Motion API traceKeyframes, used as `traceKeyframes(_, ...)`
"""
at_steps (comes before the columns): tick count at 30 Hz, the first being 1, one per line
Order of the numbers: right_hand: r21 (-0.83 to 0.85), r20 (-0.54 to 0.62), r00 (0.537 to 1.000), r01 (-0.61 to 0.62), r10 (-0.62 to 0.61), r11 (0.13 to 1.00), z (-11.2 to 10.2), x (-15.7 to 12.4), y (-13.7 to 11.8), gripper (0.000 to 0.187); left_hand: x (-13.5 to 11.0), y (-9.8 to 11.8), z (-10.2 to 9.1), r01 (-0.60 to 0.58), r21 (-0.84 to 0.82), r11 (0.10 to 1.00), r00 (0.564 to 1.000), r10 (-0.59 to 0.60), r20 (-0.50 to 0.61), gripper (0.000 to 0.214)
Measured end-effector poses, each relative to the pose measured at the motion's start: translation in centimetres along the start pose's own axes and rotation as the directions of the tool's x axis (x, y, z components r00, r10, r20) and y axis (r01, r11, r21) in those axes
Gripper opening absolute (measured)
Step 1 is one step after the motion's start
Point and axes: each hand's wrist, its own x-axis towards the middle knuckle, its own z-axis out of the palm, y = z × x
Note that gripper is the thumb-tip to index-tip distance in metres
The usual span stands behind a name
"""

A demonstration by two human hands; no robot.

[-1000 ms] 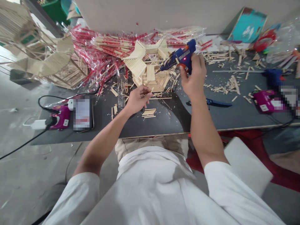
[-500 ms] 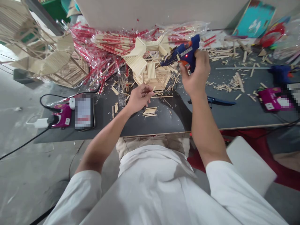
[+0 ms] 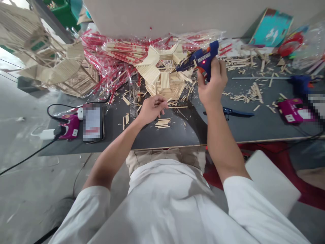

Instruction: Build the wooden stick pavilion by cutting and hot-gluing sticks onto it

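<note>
Work surface: a dark grey tabletop (image 3: 175,139) with a pale wooden edge strip (image 3: 228,141) runs across my front. Beyond it stands an off-white wall panel (image 3: 162,17). The floor, bare grey concrete (image 3: 33,179), extends to my left and carries a black cable (image 3: 25,161). To my right, red fabric (image 3: 304,189) lies low beneath the table edge, partly under a white foam block (image 3: 273,181). Daylight enters at upper left, beside a dark grey frame (image 3: 50,20) and a green bin (image 3: 64,13).
</note>
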Motion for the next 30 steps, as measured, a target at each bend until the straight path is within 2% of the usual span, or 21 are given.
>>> traceKeyframes(5,-0.002,0.036,0.999,-0.039,0.039,0.999,-0.8,-0.2,-1.1,0.066,0.0,0.1,0.1,0.031,0.007,1.0,0.999,-0.031,0.013,0.01)
traceKeyframes(13,0.02,0.028,0.999,-0.02,0.02,1.0,-1.0,-0.1,-1.4,0.073,-0.1,0.1,0.3,0.042,-0.004,0.999,0.999,-0.042,0.018,0.013)
traceKeyframes(20,0.04,0.084,0.993,-0.087,0.083,0.995,-1.7,-0.1,-2.8,0.071,-0.2,0.6,0.4,0.069,-0.041,0.997,0.998,-0.069,0.006,0.014)
traceKeyframes(23,0.049,0.106,0.99,-0.099,0.093,0.994,-1.7,0.0,-2.7,0.073,-0.3,0.7,0.4,0.077,-0.036,0.996,0.997,-0.076,0.013,0.016)
traceKeyframes(30,0.023,0.07,0.993,-0.096,0.094,0.995,-1.6,-0.1,-2.4,0.073,-0.4,0.5,0.3,0.073,-0.028,0.997,0.997,-0.073,0.024,0.019)
